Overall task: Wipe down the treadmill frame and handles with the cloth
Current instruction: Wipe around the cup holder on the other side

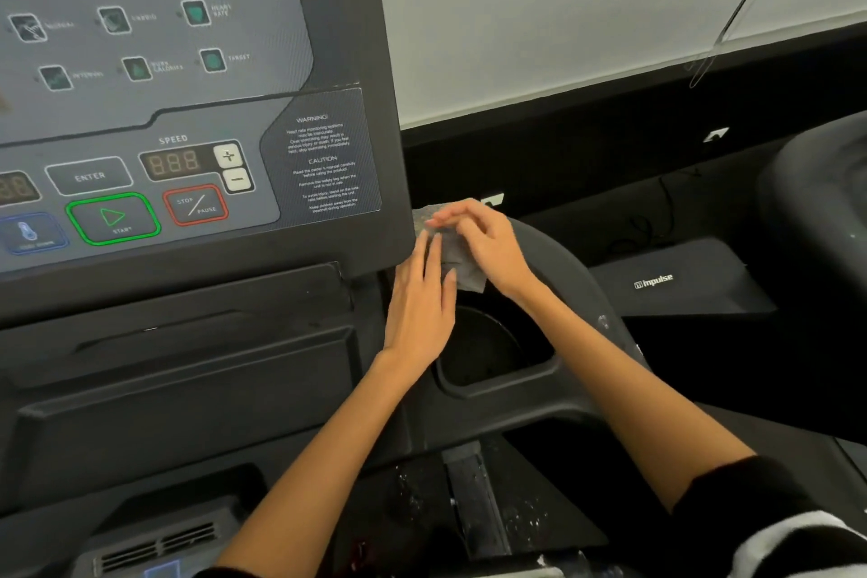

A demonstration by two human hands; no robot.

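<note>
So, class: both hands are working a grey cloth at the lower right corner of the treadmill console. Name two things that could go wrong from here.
1. The cloth sits just above the open cup holder; loosely held between the left hand and right hand, it might drop in.
2. The START button and STOP/PAUSE button lie close by on the console; a wide wipe could press one.

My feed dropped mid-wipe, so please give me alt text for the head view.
Both hands meet on a grey cloth beside the treadmill console: the right hand holds it, the left hand lies with straight fingers against it. Below them is a round cup holder.
</note>
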